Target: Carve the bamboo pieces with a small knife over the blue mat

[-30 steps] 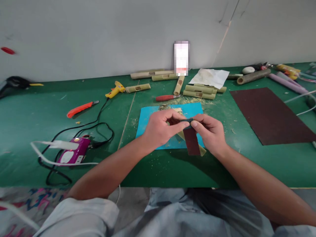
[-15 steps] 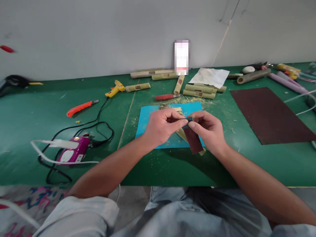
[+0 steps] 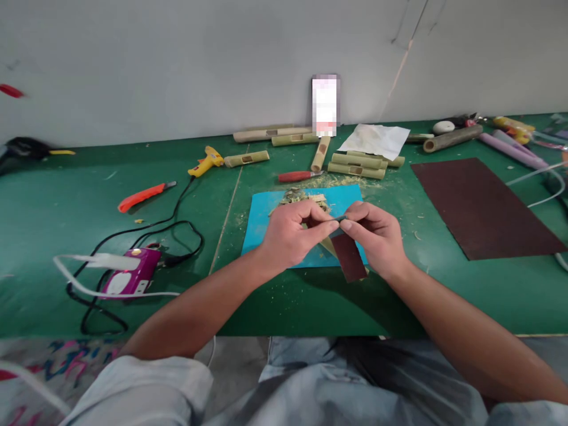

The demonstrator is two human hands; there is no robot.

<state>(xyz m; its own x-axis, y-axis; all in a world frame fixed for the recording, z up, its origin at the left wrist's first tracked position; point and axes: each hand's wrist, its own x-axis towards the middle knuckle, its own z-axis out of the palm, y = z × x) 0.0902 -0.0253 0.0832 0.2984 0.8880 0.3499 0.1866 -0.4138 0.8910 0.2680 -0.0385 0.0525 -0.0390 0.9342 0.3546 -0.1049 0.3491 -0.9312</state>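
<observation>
Over a blue sheet (image 3: pixel 261 219), my left hand (image 3: pixel 295 234) and my right hand (image 3: pixel 377 236) pinch the upper end of a sandpaper strip (image 3: pixel 350 259) between thumbs and fingers. The strip's brown-red face hangs toward me, and its grey-blue back shows at the folded or curled top edge. Underneath lies a pale bamboo piece (image 3: pixel 327 245), mostly covered by the strip and my hands. Bamboo shavings (image 3: pixel 306 198) are heaped on the sheet just beyond my left hand.
A red-handled blade tool (image 3: pixel 295 176) and cut bamboo tubes (image 3: pixel 357 170) lie beyond the sheet. To the left are an orange utility knife (image 3: pixel 142 198), a yellow glue gun (image 3: pixel 207 163) and a purple power adapter (image 3: pixel 137 272) with cords. A large sandpaper sheet (image 3: pixel 483 207) is on the right.
The strip's top end has been bent between my fingertips, so less of its dark back shows. Both hands remain in nearly the same place.
</observation>
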